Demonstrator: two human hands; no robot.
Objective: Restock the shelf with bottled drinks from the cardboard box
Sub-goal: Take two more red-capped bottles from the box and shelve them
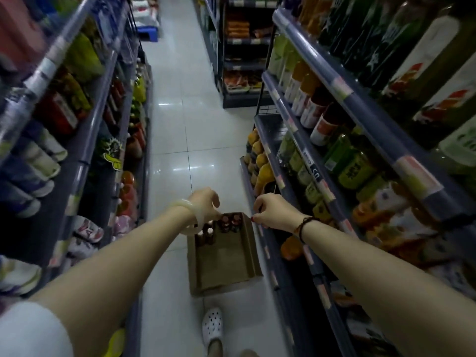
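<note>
An open cardboard box (224, 266) stands on the aisle floor. Several dark bottles with red-brown caps (228, 222) stand at its far end; most of its bottom is bare. My left hand (206, 202) hangs above the far left corner of the box, fingers loosely curled downward and holding nothing. My right hand (270, 211) hovers over the far right corner, beside the edge of the lower shelf (262, 228) on the right, fingers loosely bent and holding nothing. Orange bottles (262, 173) stand on that low shelf just beyond it.
Tall shelves full of bottles and packs line both sides of the narrow tiled aisle (185, 124). My foot in a white clog (212, 324) stands just behind the box. A further rack (242, 60) stands at the aisle's far end on the right.
</note>
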